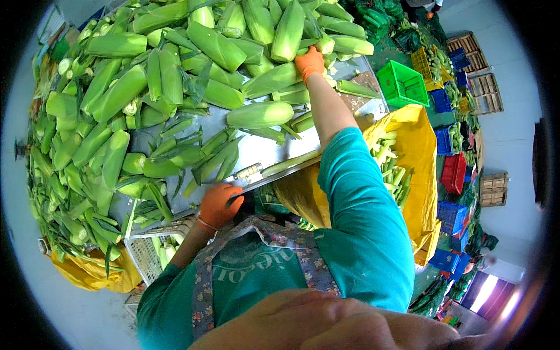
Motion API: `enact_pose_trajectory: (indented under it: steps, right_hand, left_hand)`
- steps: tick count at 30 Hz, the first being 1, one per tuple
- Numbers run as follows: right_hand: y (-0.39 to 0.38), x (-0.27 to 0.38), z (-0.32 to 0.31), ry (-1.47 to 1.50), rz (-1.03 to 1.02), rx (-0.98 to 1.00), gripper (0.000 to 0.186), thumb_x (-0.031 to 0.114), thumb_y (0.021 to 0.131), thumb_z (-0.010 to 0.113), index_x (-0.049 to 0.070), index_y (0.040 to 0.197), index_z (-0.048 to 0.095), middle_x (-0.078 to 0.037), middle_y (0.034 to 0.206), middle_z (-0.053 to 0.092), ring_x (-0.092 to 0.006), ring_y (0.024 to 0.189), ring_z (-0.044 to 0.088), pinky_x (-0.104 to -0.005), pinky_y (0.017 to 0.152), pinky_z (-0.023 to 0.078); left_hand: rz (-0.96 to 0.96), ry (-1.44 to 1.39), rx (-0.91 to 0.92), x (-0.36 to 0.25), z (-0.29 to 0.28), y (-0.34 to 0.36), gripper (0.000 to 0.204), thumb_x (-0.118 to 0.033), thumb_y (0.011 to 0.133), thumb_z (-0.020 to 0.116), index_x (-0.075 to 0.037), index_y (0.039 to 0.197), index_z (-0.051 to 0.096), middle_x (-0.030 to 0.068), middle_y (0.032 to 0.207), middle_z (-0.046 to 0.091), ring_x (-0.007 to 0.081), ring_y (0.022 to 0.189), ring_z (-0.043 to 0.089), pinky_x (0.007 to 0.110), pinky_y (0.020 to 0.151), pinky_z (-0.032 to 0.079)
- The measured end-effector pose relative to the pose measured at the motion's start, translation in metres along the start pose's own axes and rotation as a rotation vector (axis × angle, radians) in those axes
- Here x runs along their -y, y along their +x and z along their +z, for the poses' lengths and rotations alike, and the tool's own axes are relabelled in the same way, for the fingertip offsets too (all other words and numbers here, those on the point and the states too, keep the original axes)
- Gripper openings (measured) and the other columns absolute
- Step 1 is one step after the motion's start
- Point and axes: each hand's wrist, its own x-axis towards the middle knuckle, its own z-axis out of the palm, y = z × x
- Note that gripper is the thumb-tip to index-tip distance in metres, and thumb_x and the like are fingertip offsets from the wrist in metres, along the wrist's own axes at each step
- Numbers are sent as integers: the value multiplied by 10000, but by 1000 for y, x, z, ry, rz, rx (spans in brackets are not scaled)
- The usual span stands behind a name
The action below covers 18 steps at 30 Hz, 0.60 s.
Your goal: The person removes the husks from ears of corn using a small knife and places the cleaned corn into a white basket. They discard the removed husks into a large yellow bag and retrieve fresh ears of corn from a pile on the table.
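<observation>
Dozens of husk-clad corn ears point(259, 115) remain heaped far and left on the tabletop point(256, 149); pale pieces point(396, 178) already lie in a yellow sack point(423, 151), right. Right hand point(310, 63) touches far ears, grip unclear; left hand point(219, 205), near, curls loosely, empty.

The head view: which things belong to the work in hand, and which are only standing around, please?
Seem part of the work:
- right hand, orange-gloved, at the corn heap
- left hand, orange-gloved, by the table's edge
- green corn ears
- metal table

Seem only standing around:
- bright green crate
- red crate
- wooden crate near the wall
</observation>
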Motion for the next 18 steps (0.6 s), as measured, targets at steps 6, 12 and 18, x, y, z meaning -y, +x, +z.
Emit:
enact_pose_trajectory:
  steps: [6, 12, 18]
  right_hand:
    - [-23, -29, -78, 99, -254, -31, 667, 381, 650, 806, 115, 1243, 657, -178, 1160, 624, -328, 1134, 578, -378, 956, 478]
    - [-123, -30, -231, 65, -658, -287, 577, 262, 679, 817, 78, 1202, 658, -143, 1090, 599, -306, 1013, 590, -365, 876, 495]
    - [-237, -47, -320, 316, -676, 27, 607, 150, 734, 819, 17, 1278, 585, -95, 1144, 608, -206, 1039, 583, -325, 928, 466]
  left_hand:
    - [93, -92, 37, -21, -5, 28, 221, -222, 818, 711, -73, 981, 704, 132, 969, 688, 349, 920, 636, 441, 795, 497]
    - [278, 6, -74, -63, -9, 84, 546, -245, 795, 734, -48, 1285, 595, 170, 1237, 608, 372, 1118, 565, 450, 947, 448]
    - [541, -119, -249, -163, 6, 164, 1107, -368, 614, 878, -14, 1501, 317, 241, 1469, 406, 398, 1318, 440, 463, 1094, 367]
